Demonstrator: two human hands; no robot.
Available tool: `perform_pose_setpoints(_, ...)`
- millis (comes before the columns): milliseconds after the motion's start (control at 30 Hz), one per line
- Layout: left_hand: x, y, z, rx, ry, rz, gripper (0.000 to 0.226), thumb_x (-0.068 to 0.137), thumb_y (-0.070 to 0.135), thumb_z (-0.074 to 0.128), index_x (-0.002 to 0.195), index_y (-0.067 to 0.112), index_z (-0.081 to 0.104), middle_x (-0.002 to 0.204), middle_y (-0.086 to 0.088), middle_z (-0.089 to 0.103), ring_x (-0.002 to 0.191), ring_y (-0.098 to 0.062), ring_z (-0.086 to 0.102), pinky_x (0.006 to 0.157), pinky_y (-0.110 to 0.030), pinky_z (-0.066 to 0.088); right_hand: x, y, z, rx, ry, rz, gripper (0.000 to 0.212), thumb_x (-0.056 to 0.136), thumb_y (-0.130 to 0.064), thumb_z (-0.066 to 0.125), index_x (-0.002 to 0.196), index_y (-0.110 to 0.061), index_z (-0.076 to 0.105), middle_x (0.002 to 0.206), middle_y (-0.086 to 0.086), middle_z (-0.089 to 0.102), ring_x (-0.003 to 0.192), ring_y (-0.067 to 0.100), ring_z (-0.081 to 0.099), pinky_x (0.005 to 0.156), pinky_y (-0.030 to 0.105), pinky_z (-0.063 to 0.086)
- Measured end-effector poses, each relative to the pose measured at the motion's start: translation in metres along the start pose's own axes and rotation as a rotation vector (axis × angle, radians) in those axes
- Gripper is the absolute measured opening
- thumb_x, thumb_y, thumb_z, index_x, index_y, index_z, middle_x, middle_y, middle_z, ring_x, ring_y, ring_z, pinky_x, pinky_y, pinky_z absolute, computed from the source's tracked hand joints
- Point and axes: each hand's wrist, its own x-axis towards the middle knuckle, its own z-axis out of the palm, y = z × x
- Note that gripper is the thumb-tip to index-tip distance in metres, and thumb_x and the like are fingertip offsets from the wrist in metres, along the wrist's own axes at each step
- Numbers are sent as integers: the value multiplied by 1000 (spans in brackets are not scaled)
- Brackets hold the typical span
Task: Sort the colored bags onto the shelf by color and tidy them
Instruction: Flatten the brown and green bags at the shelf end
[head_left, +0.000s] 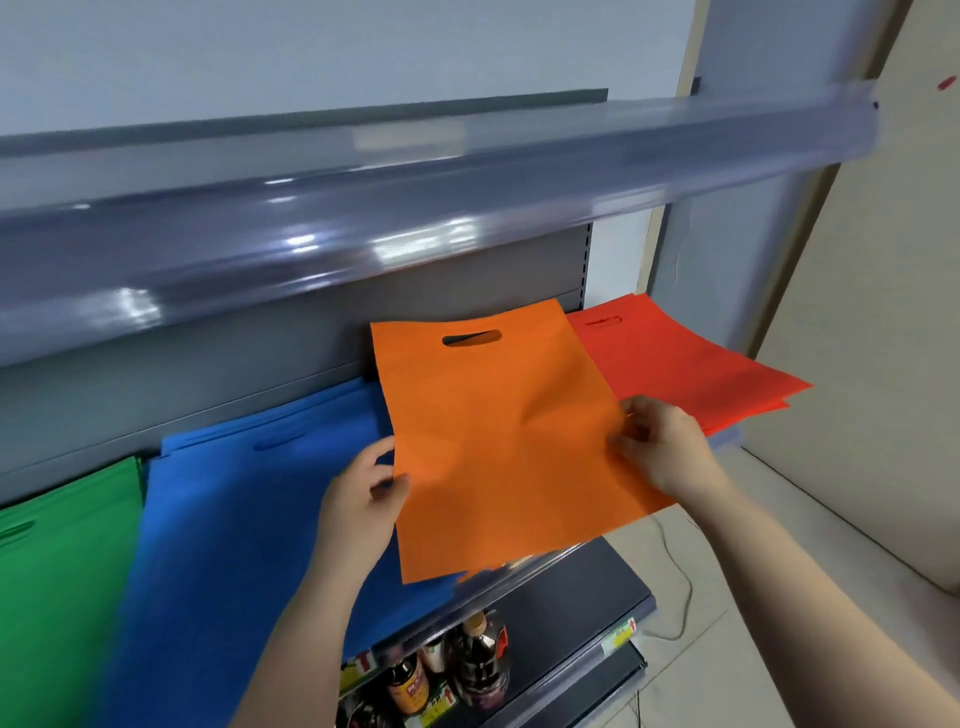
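Four colours of bags show on the shelf: one orange bag on top, with a sliver of at least one more orange edge under it; a red stack of several bags, too thin to count exactly; a blue stack, number unclear; and a green stack, number unclear. Two hands are in view, the left hand and the right hand. On the lower shelf stand at least two dark bottles. One cable lies on the floor.

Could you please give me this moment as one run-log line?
left hand: pinches orange bag | right hand: pinches its right edge | neighbours: blue pile, red pile | shelf
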Motion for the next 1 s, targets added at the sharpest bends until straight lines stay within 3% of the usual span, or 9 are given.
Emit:
perform_pose_setpoints(67,9,1,11,59,6,-10,27,93,9,55,120,11,60,107,10,66,85,3,57,69,-12,42,18,7,-1,-15,-27,-17,22,79,-1,64,91,-19,60,68,1,56,71,23,54,61,28,35)
perform_pose_setpoints(167,19,6,29,144,1,-57,41,95,15,54,135,20,46,98,13,60,94,-2,58,69,-11,39,44,18,1,-36,-88,-10,25,80,-4,65,103,-13,62,78,6,62,81,28,59,65,29,37)
perform_pose_setpoints(267,18,11,44,333,10,-155,51,96,26,51,144,21,32,129,3,49,118,-14,49,87,-21,38,64,27,6,-150,-120,-35,47,81,-16,68,126,-10,53,114,12,62,107,32,57,84,37,44)
perform_pose_setpoints(367,9,13,49,485,148,-200,55,96,31,50,145,19,29,147,-2,37,130,-19,40,103,-31,34,75,22,8,-298,-116,-197,44,84,-19,63,127,-16,54,128,7,55,119,32,49,92,41,38)
perform_pose_setpoints(500,-13,15,38,828,298,-195,51,93,32,54,140,18,41,141,2,45,127,-23,43,100,-39,38,85,-12,20,-391,-182,-530,39,88,-21,57,127,-18,56,128,5,56,119,29,49,93,39,38)
perform_pose_setpoints(600,-36,17,15,1032,389,-184,52,68,23,80,115,8,64,113,-10,65,97,-35,64,75,-47,52,76,-57,40,-498,-237,-809,38,93,-29,47,130,-21,49,131,0,52,123,23,46,97,34,36)
perform_pose_setpoints(700,-70,21,-14,1202,438,-284,58,49,25,89,101,7,70,95,-11,70,76,-33,68,58,-43,54,49,-109,65,-495,-324,-1047,36,96,-31,41,131,-23,45,132,-3,49,125,20,43,98,32,32)
perform_pose_setpoints(900,-156,25,-76,1382,557,-557,61,46,28,89,100,6,70,82,-10,69,70,-33,66,57,-41,52,-44,-200,112,-409,-459,-1411,32,97,-31,43,126,-18,46,126,0,50,121,22,42,99,37,30)
perform_pose_setpoints(1000,-202,27,-105,1366,616,-724,57,66,31,78,116,9,64,101,-10,68,92,-34,64,76,-45,51,-98,-239,128,-321,-519,-1554,31,96,-29,44,125,-17,47,126,1,50,122,23,42,100,38,30)
